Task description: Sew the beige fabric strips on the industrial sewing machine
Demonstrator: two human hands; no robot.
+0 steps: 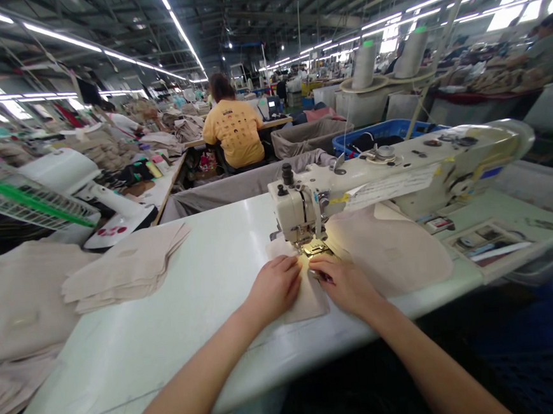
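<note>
A white sewing machine (300, 208) stands on the pale green table, its lamp lighting the needle area. A beige fabric piece (307, 301) lies under the presser foot (315, 248) and extends toward me. My left hand (276, 287) has its fingers bent and pressed together on the left side of this piece, just before the foot. On the other side, my right hand (347, 283) closes its fingers at the fabric's edge. A small dark metal object shows beneath those fingers, too hidden to name. A larger beige fabric panel (396, 261) lies right of the needle.
Stacked beige panels (123, 270) lie on the table's left, with more fabric (20, 303) beside them. A tray of small tools (490, 241) sits at the right. Thread cones (365, 66) stand behind the machine. Beyond the table, a person in a yellow shirt (235, 130) sits facing away.
</note>
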